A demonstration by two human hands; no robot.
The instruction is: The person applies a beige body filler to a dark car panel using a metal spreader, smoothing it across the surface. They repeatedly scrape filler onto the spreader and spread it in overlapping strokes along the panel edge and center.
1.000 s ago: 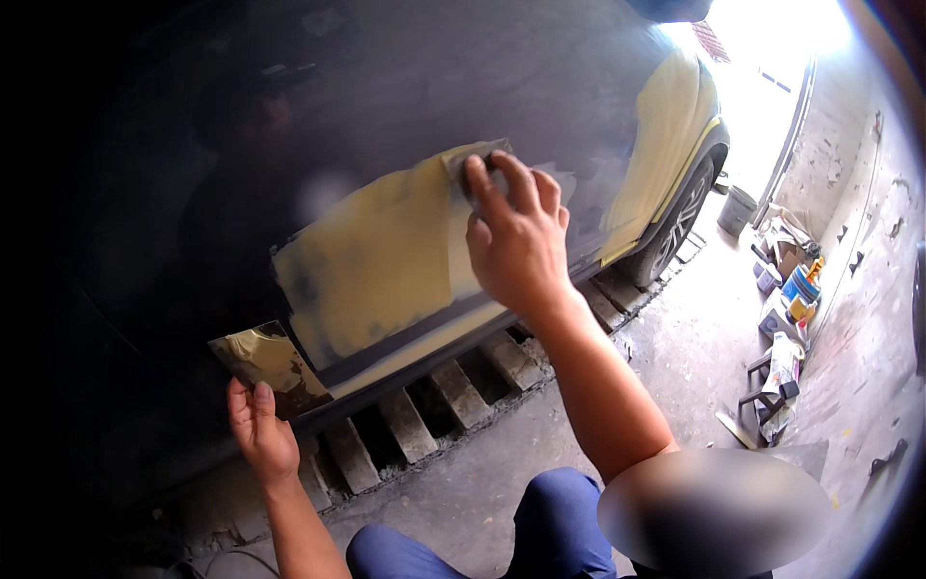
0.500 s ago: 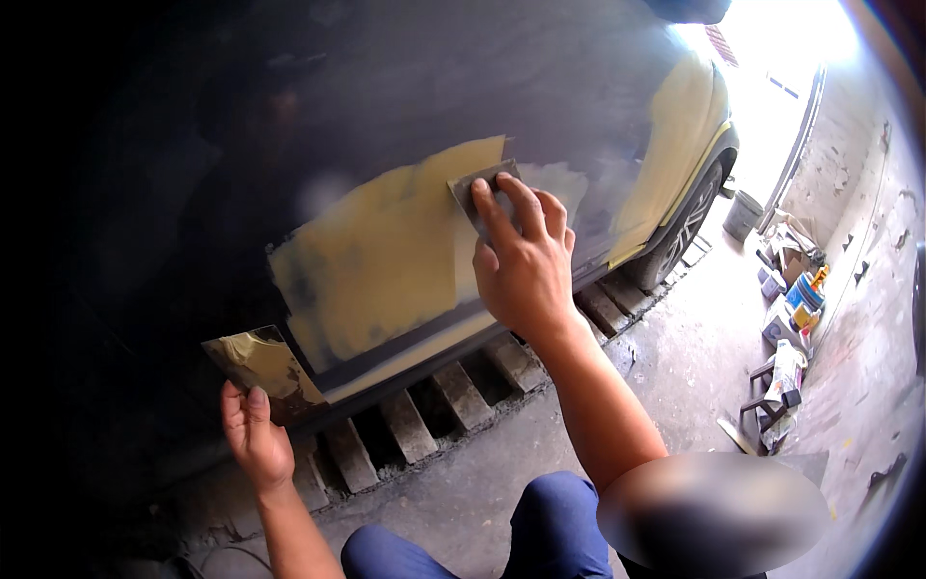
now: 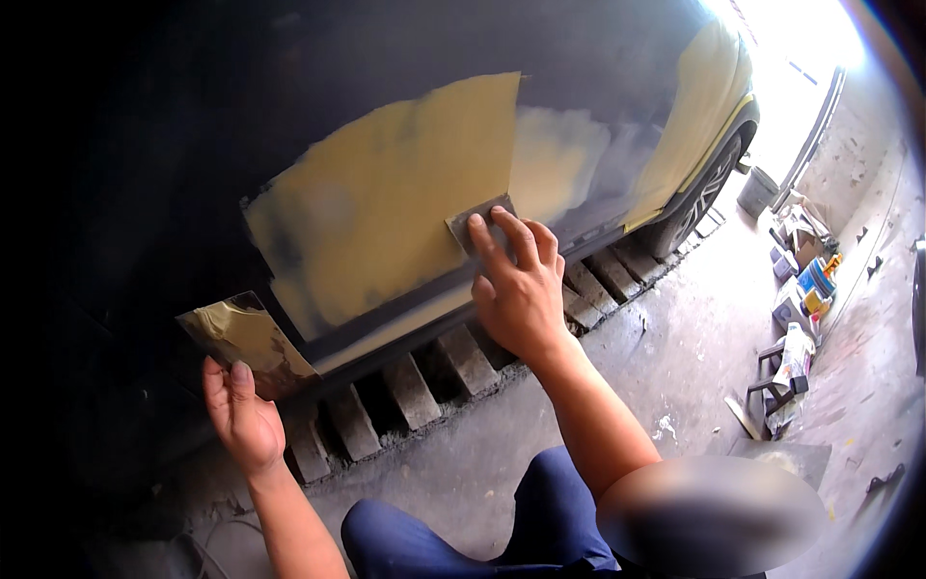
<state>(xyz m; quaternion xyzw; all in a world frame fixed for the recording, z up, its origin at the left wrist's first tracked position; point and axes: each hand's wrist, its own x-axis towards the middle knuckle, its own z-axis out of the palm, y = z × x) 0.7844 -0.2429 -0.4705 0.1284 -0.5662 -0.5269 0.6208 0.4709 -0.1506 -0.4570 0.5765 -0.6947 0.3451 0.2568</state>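
The scraper [image 3: 462, 231] is being held at the lower right of the yellow patch [image 3: 386, 198] on the car panel [image 3: 434, 43], clamped in the right hand's [image 3: 521, 301] grip. The paste-smeared plate [image 3: 253, 340] is being pinched by its lower edge in the left hand's [image 3: 248, 425] grip. Ridges are being risked through uneven scraper pressure; spilled paste is being risked through any tipping of the plate.

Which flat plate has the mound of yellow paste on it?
The larger plate in the left hand; the smaller plate under the right hand shows none.
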